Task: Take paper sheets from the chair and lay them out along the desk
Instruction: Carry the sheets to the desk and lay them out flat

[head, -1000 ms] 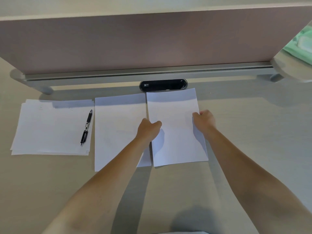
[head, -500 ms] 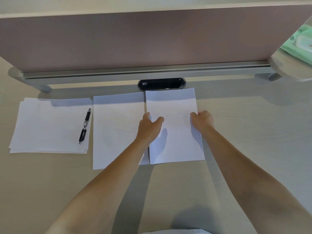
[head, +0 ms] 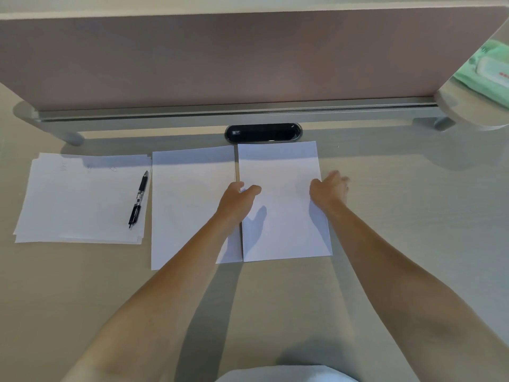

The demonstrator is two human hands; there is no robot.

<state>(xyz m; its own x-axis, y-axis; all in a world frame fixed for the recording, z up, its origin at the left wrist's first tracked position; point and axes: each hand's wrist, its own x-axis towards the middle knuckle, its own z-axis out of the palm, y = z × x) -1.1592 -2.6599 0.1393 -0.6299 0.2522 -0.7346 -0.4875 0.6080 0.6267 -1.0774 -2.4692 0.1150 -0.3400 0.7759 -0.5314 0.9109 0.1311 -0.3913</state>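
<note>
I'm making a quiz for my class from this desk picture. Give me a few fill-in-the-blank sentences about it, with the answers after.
1. The black pen lies on the ____ of papers at the far left.
2. The right hand sits at the ____ edge of the rightmost sheet.
3. The black oval grommet is just ____ the rightmost sheet.
4. The left hand rests where the middle sheet and the rightmost sheet ____.

Answers: stack; right; behind; meet
</note>
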